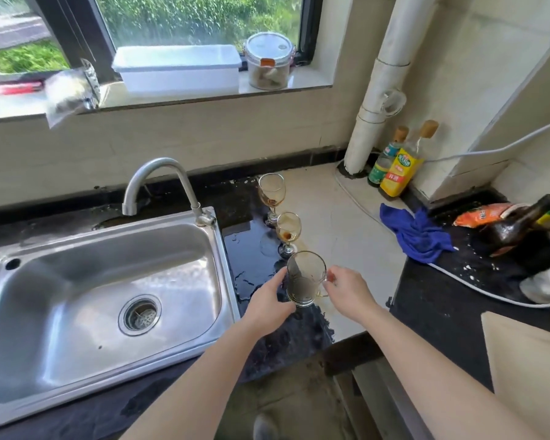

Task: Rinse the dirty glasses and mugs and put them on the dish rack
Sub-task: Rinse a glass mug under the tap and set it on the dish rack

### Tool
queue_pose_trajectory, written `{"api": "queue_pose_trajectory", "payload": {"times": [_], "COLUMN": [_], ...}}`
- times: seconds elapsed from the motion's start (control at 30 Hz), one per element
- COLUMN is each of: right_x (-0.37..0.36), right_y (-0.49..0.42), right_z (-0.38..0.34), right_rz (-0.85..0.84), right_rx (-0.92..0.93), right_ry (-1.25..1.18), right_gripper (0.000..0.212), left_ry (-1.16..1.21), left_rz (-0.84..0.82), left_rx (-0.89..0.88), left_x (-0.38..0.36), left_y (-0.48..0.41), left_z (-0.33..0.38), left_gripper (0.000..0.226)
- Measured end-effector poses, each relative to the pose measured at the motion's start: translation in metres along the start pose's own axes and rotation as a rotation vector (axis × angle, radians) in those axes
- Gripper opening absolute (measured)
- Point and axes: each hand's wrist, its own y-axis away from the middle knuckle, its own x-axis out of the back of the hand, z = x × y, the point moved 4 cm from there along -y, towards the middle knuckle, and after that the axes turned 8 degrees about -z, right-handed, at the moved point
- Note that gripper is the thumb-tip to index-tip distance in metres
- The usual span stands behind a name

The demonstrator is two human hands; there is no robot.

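Bare forearms reach in from below: the left grip point(269, 301) curls round the side of a stained glass mug point(305, 277), and the right grip point(351, 289) pinches its handle. Both hold it over the wet worktop point(251, 249), just right of the steel sink point(77, 296). A blue cloth point(416, 233) lies further right. Behind the mug stand a near wine glass point(288, 228) and a far wine glass point(271, 193), both with brown dregs.
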Motion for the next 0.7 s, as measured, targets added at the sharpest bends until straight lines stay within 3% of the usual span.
{"api": "queue_pose_trajectory", "payload": {"times": [0.23,0.43,0.6,0.7], "right_x": [-0.008,-0.043,-0.078,-0.087], "right_y": [-0.009,-0.028,-0.055,-0.075], "right_z": [-0.058,-0.166,-0.233,-0.253], "right_rz": [-0.046,-0.108,-0.177,-0.25], "right_rx": [0.117,0.31,0.333,0.312], "right_ry": [0.042,0.048,-0.005,-0.068], "right_gripper": [0.013,0.013,0.013,0.026], "left_ry": [0.211,0.283,0.273,0.24], "left_rz": [0.147,0.209,0.255,0.284], "left_rx": [-0.05,-0.042,0.016,0.052], "left_x": [0.051,0.134,0.197,0.218], "left_y": [0.008,0.019,0.023,0.021], "left_z": [-0.032,-0.087,-0.138,-0.159], "left_gripper": [0.053,0.064,0.066,0.062]}}
